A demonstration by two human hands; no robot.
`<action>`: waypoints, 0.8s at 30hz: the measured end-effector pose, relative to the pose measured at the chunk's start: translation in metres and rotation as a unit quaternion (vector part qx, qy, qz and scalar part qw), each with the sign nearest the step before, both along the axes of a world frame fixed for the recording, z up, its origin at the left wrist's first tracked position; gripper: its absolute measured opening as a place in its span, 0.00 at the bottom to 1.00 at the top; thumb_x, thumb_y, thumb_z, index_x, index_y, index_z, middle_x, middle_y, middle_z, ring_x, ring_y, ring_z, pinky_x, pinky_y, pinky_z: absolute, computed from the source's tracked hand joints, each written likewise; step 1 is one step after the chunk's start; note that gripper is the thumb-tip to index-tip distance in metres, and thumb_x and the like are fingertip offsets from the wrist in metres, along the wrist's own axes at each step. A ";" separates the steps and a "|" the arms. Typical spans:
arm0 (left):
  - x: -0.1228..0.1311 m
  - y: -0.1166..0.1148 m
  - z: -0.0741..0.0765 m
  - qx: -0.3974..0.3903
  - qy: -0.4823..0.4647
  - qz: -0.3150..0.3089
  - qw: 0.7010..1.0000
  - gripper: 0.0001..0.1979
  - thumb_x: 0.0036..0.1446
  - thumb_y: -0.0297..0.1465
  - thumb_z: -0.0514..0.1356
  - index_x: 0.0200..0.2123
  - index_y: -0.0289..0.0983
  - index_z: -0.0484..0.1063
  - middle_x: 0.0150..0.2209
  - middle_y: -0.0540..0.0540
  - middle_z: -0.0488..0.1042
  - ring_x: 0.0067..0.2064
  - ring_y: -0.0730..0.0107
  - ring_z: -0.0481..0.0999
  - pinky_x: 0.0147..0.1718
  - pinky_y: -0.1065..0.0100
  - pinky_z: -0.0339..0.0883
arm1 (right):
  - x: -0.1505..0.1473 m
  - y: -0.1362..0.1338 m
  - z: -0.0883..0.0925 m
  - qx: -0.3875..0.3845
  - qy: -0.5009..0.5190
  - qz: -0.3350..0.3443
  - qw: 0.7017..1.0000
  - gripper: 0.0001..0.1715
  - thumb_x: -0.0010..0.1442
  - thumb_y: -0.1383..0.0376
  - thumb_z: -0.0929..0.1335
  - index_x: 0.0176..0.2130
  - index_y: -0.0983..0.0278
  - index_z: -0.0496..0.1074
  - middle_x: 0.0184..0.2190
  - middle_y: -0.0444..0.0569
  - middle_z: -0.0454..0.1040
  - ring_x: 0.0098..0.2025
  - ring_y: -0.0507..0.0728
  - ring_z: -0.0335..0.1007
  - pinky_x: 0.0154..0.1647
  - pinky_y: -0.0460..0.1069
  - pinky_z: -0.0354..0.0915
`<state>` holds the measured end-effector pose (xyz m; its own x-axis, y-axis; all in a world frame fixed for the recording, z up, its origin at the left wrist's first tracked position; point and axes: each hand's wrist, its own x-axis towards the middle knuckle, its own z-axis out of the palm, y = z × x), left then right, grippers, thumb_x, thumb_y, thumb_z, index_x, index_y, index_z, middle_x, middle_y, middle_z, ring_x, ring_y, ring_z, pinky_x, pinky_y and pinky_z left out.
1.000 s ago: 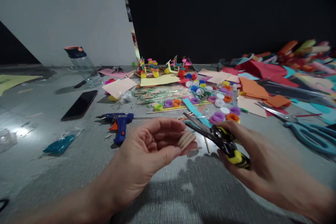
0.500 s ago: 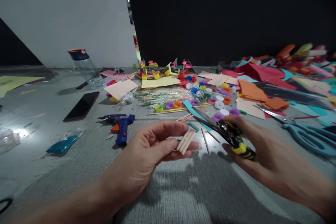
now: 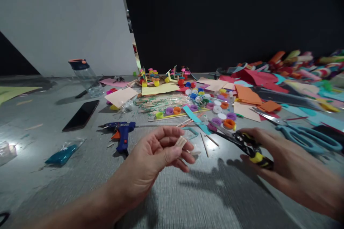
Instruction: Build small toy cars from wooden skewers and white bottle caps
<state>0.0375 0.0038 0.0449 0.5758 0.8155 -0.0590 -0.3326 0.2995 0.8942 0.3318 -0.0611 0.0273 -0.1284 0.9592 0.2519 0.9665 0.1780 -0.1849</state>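
Observation:
My left hand [image 3: 158,154] is closed in a pinch on a few short pieces of wooden stick [image 3: 181,141] held side by side between thumb and fingers. Another pale piece [image 3: 197,154] shows by its fingertips, blurred. To the right, my right hand [image 3: 279,161] is wrapped round the black-and-yellow handles of a pair of scissors [image 3: 249,146]. The blades point left and away from me, over a strip of blue paper [image 3: 195,117] and purple bottle caps. Two thin loose sticks [image 3: 204,145] lie on the table between the hands.
A blue hot glue gun [image 3: 122,134] lies left of my left hand, near a phone [image 3: 81,115] and a water bottle [image 3: 87,78]. Wooden sticks [image 3: 161,103] and coloured bottle caps fill the middle. Large blue-handled scissors [image 3: 303,137] and coloured paper [image 3: 248,94] lie at right.
The scissors have moved right and slightly down, away from my left hand. The stick pieces have tilted and shifted back among the left fingers. The view has swung a little to the right.

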 end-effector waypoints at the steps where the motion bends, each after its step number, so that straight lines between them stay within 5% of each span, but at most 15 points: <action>1: -0.001 0.000 0.000 0.004 0.005 -0.001 1.000 0.08 0.59 0.25 0.67 0.42 0.36 0.75 0.37 0.46 0.82 0.35 0.70 0.82 0.32 0.73 0.75 | -0.003 0.001 0.000 0.009 0.002 0.008 1.000 0.22 0.66 0.56 0.65 0.57 0.59 0.65 0.46 0.55 0.77 0.44 0.65 0.77 0.40 0.57 0.73; 12: -0.001 -0.006 0.005 0.086 0.095 0.044 0.991 0.01 0.59 0.29 0.68 0.35 0.40 0.80 0.35 0.49 0.84 0.38 0.70 0.82 0.36 0.74 0.73 | -0.040 -0.009 0.000 0.051 0.011 0.093 0.994 0.41 0.56 0.60 0.69 0.65 0.55 0.54 0.55 0.57 0.73 0.52 0.72 0.75 0.44 0.61 0.75; 17: -0.001 -0.009 0.005 0.099 0.082 0.036 0.991 0.10 0.55 0.19 0.66 0.35 0.40 0.82 0.34 0.49 0.83 0.35 0.71 0.80 0.34 0.75 0.74 | -0.063 0.000 0.009 0.082 0.022 0.135 0.987 0.36 0.54 0.64 0.68 0.60 0.61 0.57 0.49 0.57 0.75 0.47 0.67 0.76 0.40 0.58 0.74; 24: 0.001 -0.007 0.002 0.040 0.070 0.023 0.996 0.06 0.54 0.22 0.69 0.34 0.39 0.81 0.32 0.50 0.83 0.32 0.73 0.81 0.32 0.76 0.74 | -0.068 0.001 0.009 0.093 0.000 0.122 0.988 0.30 0.54 0.66 0.68 0.56 0.63 0.60 0.45 0.57 0.75 0.45 0.66 0.74 0.39 0.57 0.73</action>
<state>0.0384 -0.0032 0.0471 0.5279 0.8465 -0.0698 -0.2143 0.2123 0.9534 0.2643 -0.0599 0.0359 -0.3500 0.8369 0.4209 0.8906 0.4365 -0.1274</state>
